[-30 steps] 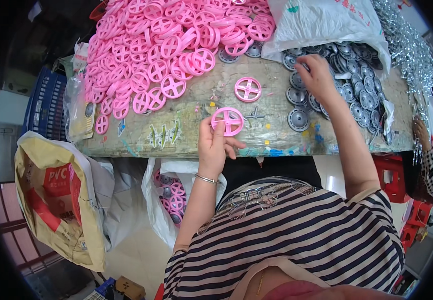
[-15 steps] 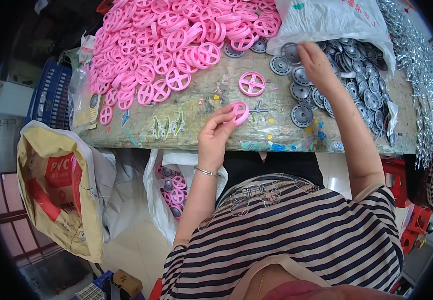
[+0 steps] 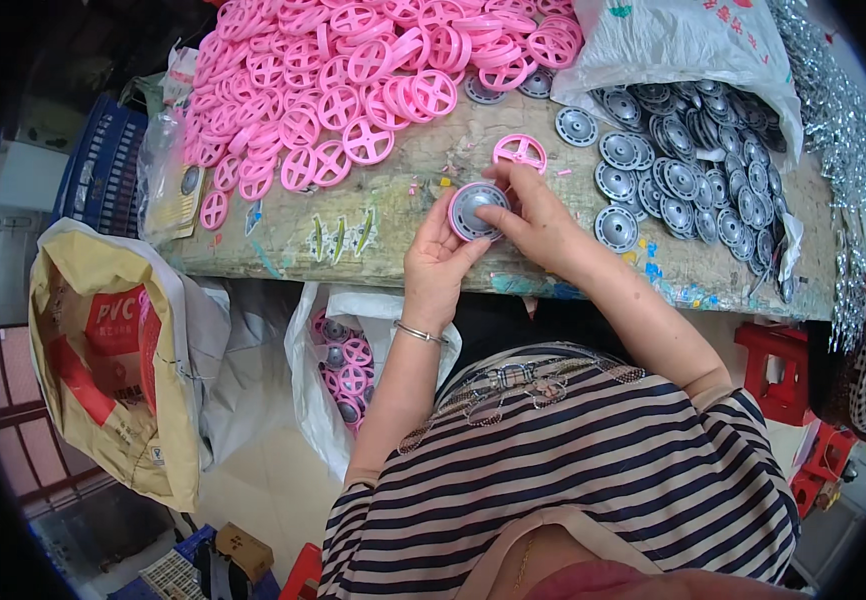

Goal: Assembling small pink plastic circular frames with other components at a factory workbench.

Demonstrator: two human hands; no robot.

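In the head view, two hands are shown, both occupied. One pink wheel (image 3: pixel 453 213) is grasped by the left hand (image 3: pixel 438 258) between thumb and fingers, above the near edge of the tabletop (image 3: pixel 283 238). Over its face one gray disc (image 3: pixel 473 212) is laid; whether it is fully seated cannot be told. The disc is grasped from its right side by the right hand (image 3: pixel 541 215), its thumb set against the face.

One loose pink wheel (image 3: pixel 520 153) is seen just beyond the right hand, partly hidden by it. Two gray discs (image 3: pixel 483 90) are placed against the pink heap (image 3: pixel 303 95), whose wheels are too many to be counted. One separate gray disc (image 3: pixel 576 126) is set beside the gray heap (image 3: pixel 723 180), likewise uncountable, which is partly covered by one white bag (image 3: pixel 673 45). Three stickers (image 3: pixel 341 237) are spread at the left. Below, one white sack (image 3: pixel 313 420) is partly filled with pink-and-gray wheels (image 3: pixel 355 352).
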